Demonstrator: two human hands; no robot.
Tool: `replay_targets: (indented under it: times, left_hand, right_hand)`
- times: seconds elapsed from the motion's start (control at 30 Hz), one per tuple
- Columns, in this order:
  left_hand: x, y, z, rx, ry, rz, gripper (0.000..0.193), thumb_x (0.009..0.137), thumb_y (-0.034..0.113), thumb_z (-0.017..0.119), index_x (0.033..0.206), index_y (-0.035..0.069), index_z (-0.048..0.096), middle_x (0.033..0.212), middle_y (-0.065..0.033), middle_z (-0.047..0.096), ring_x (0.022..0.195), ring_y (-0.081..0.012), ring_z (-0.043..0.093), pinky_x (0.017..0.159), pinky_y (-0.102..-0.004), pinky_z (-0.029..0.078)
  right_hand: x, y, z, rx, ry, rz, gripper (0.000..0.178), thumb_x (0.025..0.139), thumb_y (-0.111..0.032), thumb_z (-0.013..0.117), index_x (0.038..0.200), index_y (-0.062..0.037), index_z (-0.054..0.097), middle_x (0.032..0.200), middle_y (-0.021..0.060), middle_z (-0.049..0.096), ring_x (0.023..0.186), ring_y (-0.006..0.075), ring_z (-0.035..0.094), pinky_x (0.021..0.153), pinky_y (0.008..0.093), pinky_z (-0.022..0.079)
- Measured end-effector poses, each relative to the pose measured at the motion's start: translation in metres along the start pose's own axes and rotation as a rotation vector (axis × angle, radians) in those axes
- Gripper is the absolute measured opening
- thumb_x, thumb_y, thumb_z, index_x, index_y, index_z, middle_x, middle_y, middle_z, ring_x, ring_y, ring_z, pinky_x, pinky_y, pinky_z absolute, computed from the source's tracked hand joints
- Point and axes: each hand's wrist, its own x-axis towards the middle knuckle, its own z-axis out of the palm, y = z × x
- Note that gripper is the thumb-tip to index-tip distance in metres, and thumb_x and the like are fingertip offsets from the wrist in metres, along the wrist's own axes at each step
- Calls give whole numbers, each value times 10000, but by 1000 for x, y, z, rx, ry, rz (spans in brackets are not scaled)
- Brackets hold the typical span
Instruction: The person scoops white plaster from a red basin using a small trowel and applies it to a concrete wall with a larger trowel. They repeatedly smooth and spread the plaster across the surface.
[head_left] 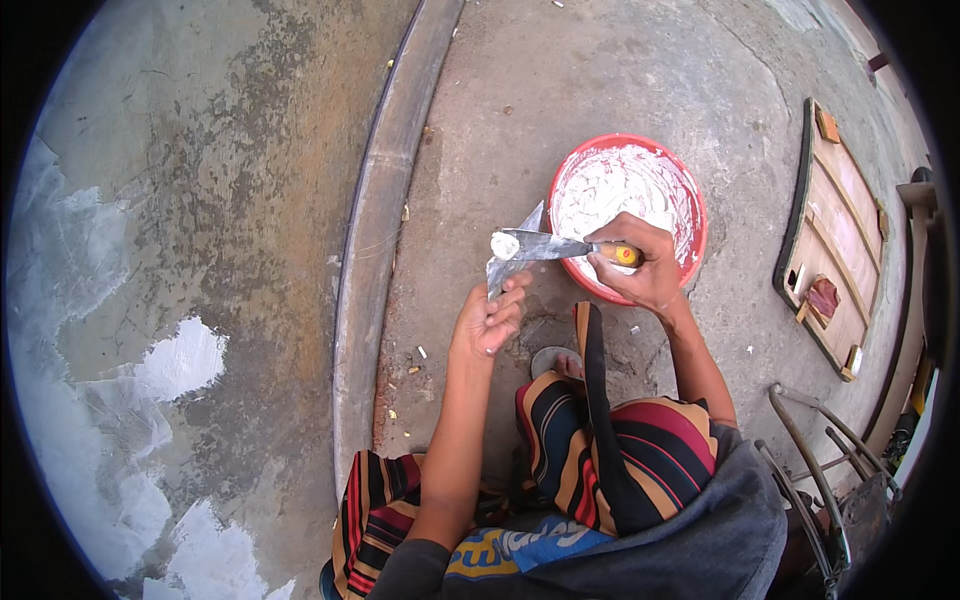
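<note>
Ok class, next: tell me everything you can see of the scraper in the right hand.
The scraper has a flat, grey, metal-looking blade and a brownish handle with a yellow-and-red mark. The right hand grips the handle before the red basin. The blade points left, white paste near its end, crossing over the left hand's grey plate; contact is unclear.

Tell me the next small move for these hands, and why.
Probably, the right hand should carry the scraper left toward the mottled grey surface: a dab of white paste sits near the blade's tip, and white patches there adjoin uncoated areas. The left hand could keep the metal plate close.
</note>
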Motion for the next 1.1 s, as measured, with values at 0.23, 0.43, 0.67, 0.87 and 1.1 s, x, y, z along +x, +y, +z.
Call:
replay_targets:
  times: [0.23, 0.43, 0.67, 0.87, 1.1]
  left_hand:
    - [-3, 1, 7, 160, 144, 152, 205, 967, 44, 378, 1130, -80, 374, 814, -75, 410, 474, -52, 350, 308, -166, 280]
    - [-7, 14, -3, 501, 314, 284, 202, 959, 124, 486, 1075, -38, 521, 727, -33, 468, 483, -68, 382, 358, -199, 347]
    - [-27, 3, 37, 964, 472, 617, 287, 957, 234, 537, 1200, 83, 529, 939, -18, 672, 672, -72, 630, 444, -234, 467]
    - [-34, 17, 37, 1060, 468, 602, 399, 977, 262, 470, 1345, 115, 426, 987, -20, 649, 731, -81, 643, 440, -239, 474]
    - [-29, -7, 55, 1144, 516, 722, 355, 952, 258, 476, 1272, 104, 486, 943, -5, 643, 702, -77, 627, 449, -244, 448]
  right_hand:
    - [0, 0, 9, 31, 13, -33, 214, 708, -115, 774, 890, -17, 719, 769, 72, 660, 669, 156, 627, 599, 274, 477]
    - [0, -6, 15, 171, -41, 17, 188, 759, -100, 740, 923, -12, 708, 816, 66, 666, 741, 131, 627, 655, 269, 479]
    - [-4, 6, 5, 367, 56, 265, 182, 926, -109, 615, 1061, 6, 654, 931, 51, 644, 780, 87, 572, 718, 246, 465]
    - [-10, 7, 18, 314, 7, 341, 181, 921, -112, 625, 1059, 1, 657, 890, 10, 637, 745, 39, 528, 664, 218, 437]
    - [-9, 17, 23, 260, -30, 291, 177, 903, -91, 634, 1055, -6, 661, 927, 46, 649, 821, 91, 585, 727, 257, 469]
